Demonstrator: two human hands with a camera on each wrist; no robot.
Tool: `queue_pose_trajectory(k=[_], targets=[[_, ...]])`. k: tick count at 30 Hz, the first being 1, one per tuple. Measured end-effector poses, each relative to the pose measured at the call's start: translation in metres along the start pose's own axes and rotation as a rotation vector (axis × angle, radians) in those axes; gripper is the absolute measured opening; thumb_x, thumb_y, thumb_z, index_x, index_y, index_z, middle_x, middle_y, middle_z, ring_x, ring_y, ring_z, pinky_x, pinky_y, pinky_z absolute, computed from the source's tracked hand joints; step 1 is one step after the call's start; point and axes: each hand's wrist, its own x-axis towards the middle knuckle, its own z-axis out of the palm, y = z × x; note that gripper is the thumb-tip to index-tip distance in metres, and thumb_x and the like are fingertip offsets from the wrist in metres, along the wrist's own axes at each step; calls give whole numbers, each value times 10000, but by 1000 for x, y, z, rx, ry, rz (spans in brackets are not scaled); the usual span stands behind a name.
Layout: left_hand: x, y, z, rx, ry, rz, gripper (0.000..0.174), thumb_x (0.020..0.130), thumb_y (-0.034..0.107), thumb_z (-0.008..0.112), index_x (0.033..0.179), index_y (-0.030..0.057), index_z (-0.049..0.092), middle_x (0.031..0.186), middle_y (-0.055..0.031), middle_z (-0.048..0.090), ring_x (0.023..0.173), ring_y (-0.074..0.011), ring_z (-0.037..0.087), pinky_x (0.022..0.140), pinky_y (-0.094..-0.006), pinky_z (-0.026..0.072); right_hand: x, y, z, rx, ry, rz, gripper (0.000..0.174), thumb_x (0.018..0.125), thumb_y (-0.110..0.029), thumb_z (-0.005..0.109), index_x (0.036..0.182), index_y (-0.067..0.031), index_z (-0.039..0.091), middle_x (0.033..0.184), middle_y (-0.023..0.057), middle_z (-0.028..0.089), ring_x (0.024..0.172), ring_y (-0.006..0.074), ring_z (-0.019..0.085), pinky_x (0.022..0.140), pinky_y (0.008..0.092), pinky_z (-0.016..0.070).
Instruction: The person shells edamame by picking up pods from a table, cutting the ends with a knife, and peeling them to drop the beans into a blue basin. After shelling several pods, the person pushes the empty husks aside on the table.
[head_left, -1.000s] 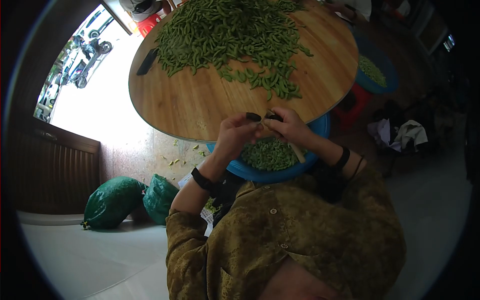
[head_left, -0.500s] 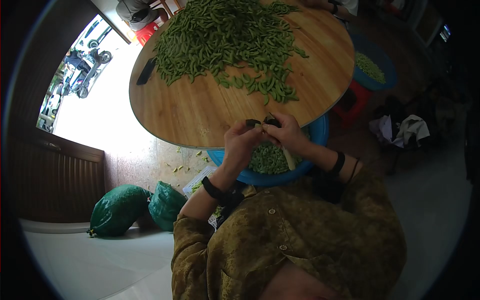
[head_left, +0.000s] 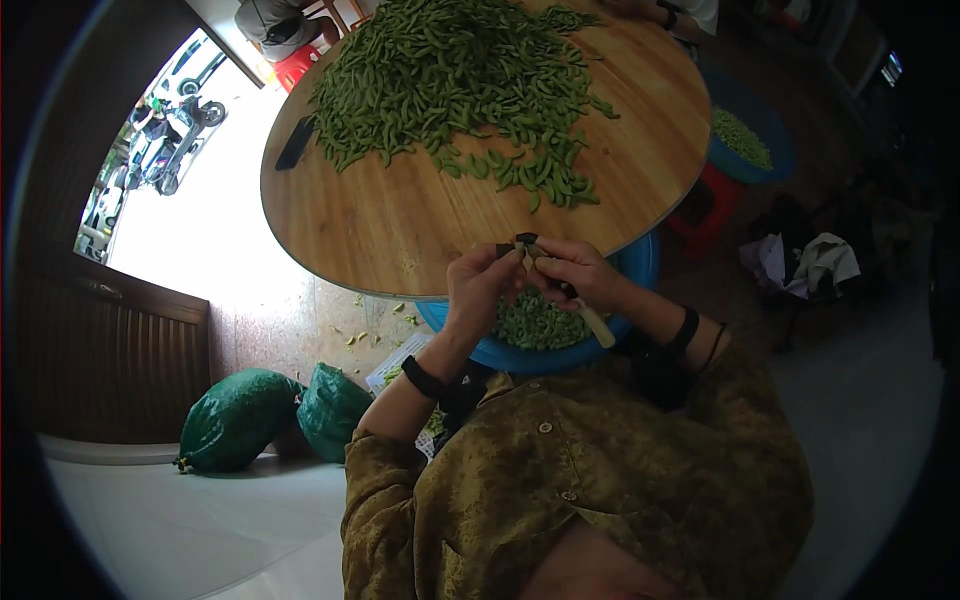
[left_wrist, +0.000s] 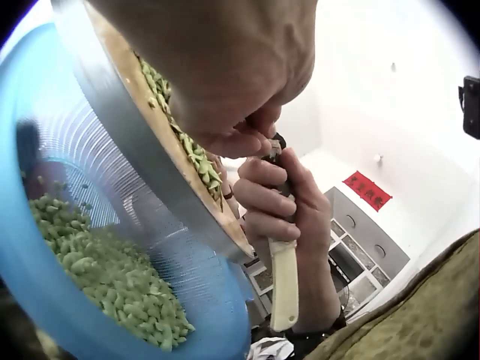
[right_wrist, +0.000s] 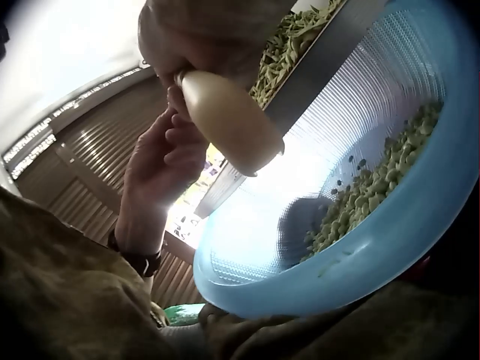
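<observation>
A cream-handled knife [left_wrist: 285, 289] is held in my right hand [head_left: 582, 275], its handle sticking out below the curled fingers. My left hand [head_left: 477, 288] pinches a small pale green pod [head_left: 524, 259], mostly hidden by the fingertips, right at the right hand's fingertips. Dark covers show at the fingertips of both hands. Just under the hands, a blue basket [head_left: 488, 356] holds shelled green beans [head_left: 540, 322]. Beyond them, a big heap of green bean pods [head_left: 450, 90] lies on the round wooden table [head_left: 370, 235].
A dark flat object [head_left: 294, 144] lies at the table's left side. Two green sacks [head_left: 240, 420] and a white crate [head_left: 400, 360] stand on the floor at left. At right, another blue basin [head_left: 770, 165] with beans rests above a red stool [head_left: 705, 210]. Other people sit across the table.
The hands have come closer together at the fingertips. The right hand has turned, swinging the knife handle inward and then back out to the right. The head view has shifted slightly.
</observation>
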Motion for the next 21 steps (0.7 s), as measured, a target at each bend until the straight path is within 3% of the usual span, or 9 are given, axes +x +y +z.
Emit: queue_pose_trajectory(k=[2, 5, 21], targets=[[0, -1, 0, 25, -31, 28, 143, 904, 119, 589, 933, -19, 615, 730, -46, 633, 613, -98, 573, 486, -220, 440, 0, 1, 2, 116, -8, -27, 382, 982, -187, 431, 1341, -57, 427, 742, -9, 479, 528, 45, 434, 406, 181, 344], [-2, 0, 1, 0, -57, 48, 147, 909, 118, 578, 945, -20, 612, 738, -41, 631, 620, -95, 570, 500, -213, 431, 0, 3, 1, 89, -50, -48, 407, 983, -182, 429, 1369, -59, 402, 740, -11, 478, 522, 40, 428, 403, 176, 340], [-2, -9, 4, -17, -24, 163, 125, 904, 78, 569, 1004, 18, 615, 778, -6, 619, 651, -73, 554, 539, -203, 411, -4, -1, 6, 24, -29, -115, 433, 972, -133, 436, 1395, -53, 386, 745, -19, 484, 521, 25, 437, 406, 170, 346]])
